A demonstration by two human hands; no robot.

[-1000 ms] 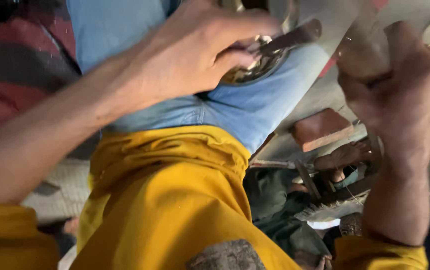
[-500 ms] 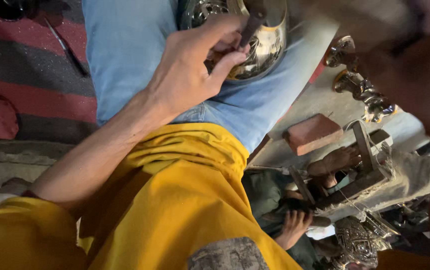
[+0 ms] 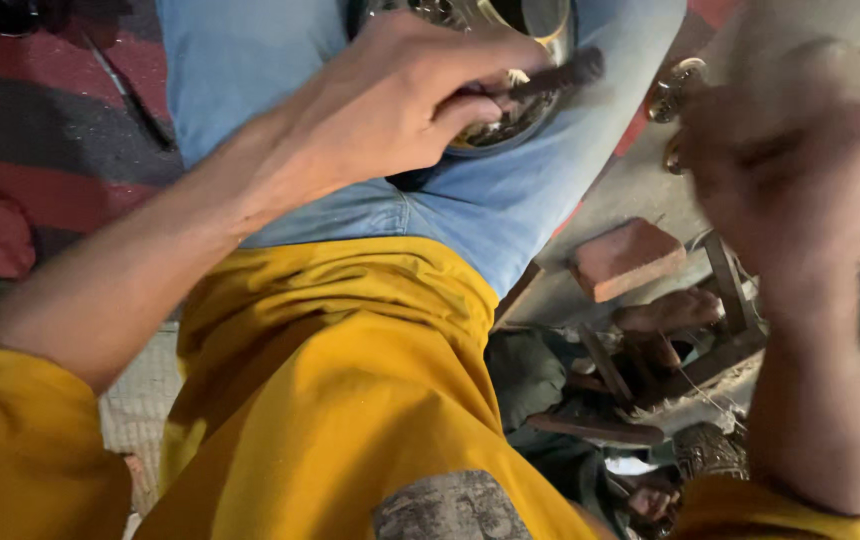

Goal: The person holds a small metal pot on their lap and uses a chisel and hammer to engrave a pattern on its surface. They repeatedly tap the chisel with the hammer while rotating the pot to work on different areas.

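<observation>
Our left hand [image 3: 400,105] pinches a dark tool [image 3: 550,78] against an engraved brass vessel [image 3: 510,100] on our lap; our blurred right hand's [image 3: 780,170] grip is unclear, engraving seemingly unfinished.

Worn on the head, looking steeply down at the lap from close range. Left hand [image 3: 400,100] upper centre, right hand [image 3: 780,170] blurred at right.

Yellow shirt [image 3: 350,400], blue jeans [image 3: 470,215], reddish brick [image 3: 628,258]

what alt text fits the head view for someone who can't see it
The left hand grips a dark tool against a shiny brass vessel resting on a blue-jeaned lap. The blurred right hand is raised beside it, above a brick.
</observation>
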